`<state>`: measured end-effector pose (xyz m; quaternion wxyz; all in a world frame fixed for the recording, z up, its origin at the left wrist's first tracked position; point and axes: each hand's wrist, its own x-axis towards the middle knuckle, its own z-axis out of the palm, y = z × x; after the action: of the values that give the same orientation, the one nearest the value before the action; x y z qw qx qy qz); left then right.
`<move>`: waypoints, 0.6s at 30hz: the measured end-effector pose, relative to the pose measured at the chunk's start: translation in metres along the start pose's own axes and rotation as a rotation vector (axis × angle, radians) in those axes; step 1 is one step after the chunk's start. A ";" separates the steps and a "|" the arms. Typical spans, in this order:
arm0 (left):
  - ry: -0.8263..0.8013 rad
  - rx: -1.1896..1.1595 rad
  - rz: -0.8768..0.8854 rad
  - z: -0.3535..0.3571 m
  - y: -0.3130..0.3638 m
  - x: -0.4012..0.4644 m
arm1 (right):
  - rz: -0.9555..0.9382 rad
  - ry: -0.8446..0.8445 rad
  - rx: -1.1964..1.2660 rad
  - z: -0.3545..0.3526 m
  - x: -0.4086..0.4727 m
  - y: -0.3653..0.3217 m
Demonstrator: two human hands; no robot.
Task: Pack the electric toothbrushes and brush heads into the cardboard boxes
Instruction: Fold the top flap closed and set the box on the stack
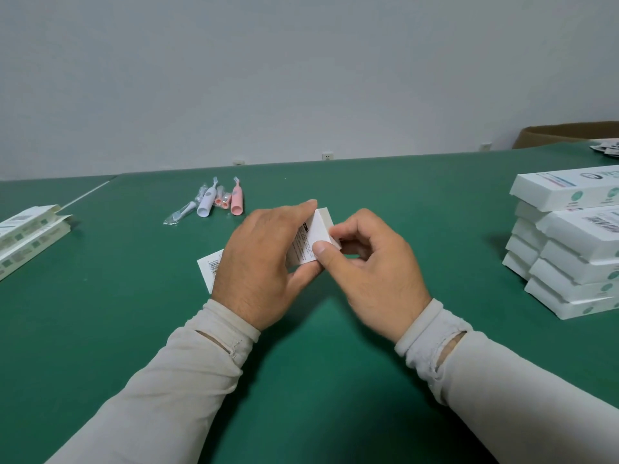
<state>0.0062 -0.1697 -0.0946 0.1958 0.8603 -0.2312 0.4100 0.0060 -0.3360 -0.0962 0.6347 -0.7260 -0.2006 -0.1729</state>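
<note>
A: How is the cardboard box (310, 241) held?

B: It is gripped by the left hand (259, 262), whose fingers (303, 206) are curled over its printed face. One end is lifted off the green counter (301, 363). The barcoded end shows to the left of that hand, low against the counter.

A: And the right hand (371, 272)?

B: Its thumb (323, 251) is pressed on the box's white end flap (321, 226), and its fingers (348, 231) are curled behind that flap, so the flap is pinched.

A: What is seen beyond the fingers?

B: A white toothbrush (206, 202) and a pink toothbrush (236, 199) lie side by side, smooth and rounded. Brush heads (221, 199) in clear wrappers lie between them, and one more wrapped head (182, 212) lies just left of the white one. All are well apart from both hands.

A: What lies at the edges?

B: Far to the right of the fingers, stacked white boxes (566, 262) are piled near the counter's right edge, flat and sharp-cornered. Far to the left, flattened boxes (30, 232) lie by the left edge. Bare matte green surface is left between these and the hands, and between the hands and the near edge, where only the pale knit sleeves (187, 370) lie.
</note>
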 end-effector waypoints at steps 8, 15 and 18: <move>-0.252 -0.080 -0.364 -0.017 -0.035 -0.013 | 0.249 0.380 0.310 -0.032 0.028 0.007; -0.109 -0.346 -0.338 -0.013 -0.030 -0.016 | 0.488 0.558 0.471 -0.048 0.038 0.023; -0.031 -0.468 -0.400 -0.012 -0.022 -0.015 | 0.529 0.475 0.526 -0.054 0.036 0.026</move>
<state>0.0028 -0.1423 -0.1027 0.4618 0.8264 -0.1484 0.2859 0.0508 -0.3894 -0.0927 0.8489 -0.5059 0.1064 -0.1097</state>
